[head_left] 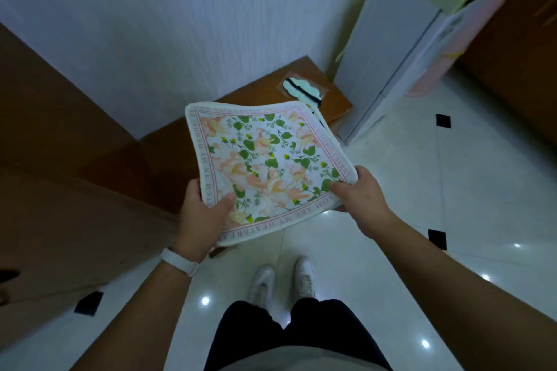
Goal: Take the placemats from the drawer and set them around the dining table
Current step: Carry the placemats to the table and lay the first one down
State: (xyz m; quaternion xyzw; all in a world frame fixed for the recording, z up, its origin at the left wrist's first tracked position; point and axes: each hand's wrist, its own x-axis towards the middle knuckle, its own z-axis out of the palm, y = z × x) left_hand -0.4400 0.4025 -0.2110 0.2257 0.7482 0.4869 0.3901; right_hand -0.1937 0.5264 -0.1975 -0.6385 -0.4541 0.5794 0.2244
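A stack of square floral placemats (265,166), white with green leaves, peach flowers and a pink lettered border, hangs in the air in front of me. My left hand (202,217) grips its near left corner, thumb on top and fingers underneath. My right hand (358,190) grips the near right corner the same way. Edges of more mats show under the top one at the far right corner. No drawer interior and no dining table are in view.
A low wooden cabinet (168,156) stands against the white wall, with a small packaged item (301,89) on its top. A tall grey-white box (401,48) stands to the right. Glossy white floor tiles (452,190) stretch right and below, around my feet.
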